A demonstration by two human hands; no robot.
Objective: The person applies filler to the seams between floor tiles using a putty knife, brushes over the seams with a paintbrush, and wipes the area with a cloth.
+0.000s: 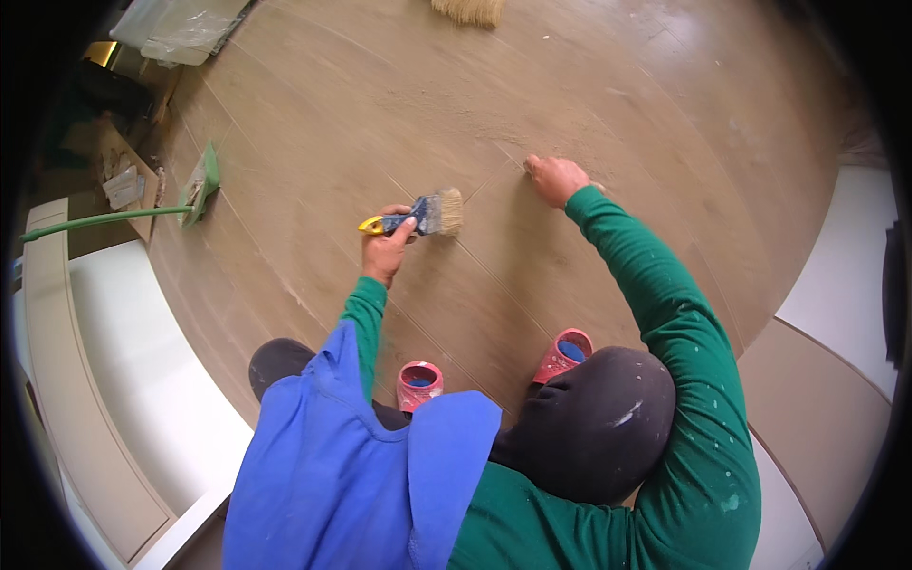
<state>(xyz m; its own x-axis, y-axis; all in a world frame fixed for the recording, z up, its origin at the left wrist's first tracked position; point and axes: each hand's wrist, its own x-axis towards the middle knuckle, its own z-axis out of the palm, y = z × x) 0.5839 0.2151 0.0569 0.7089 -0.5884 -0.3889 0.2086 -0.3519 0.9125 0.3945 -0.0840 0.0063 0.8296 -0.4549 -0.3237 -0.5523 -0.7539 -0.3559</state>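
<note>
Left hand [387, 249] gripping brush [437, 215], right hand [559, 180] curled closed, wide floor [323, 104] between white panels [142, 342]

A head-worn fisheye looks steeply down from above and behind the fingers [407, 226]. It spans the floor [323, 123] around them.

Brush [432, 214]: flat, pale bristles, blue handle with yellow end, whitish smears. Held nearly level in left hand [388, 249], bristles toward right hand [558, 180].
</note>
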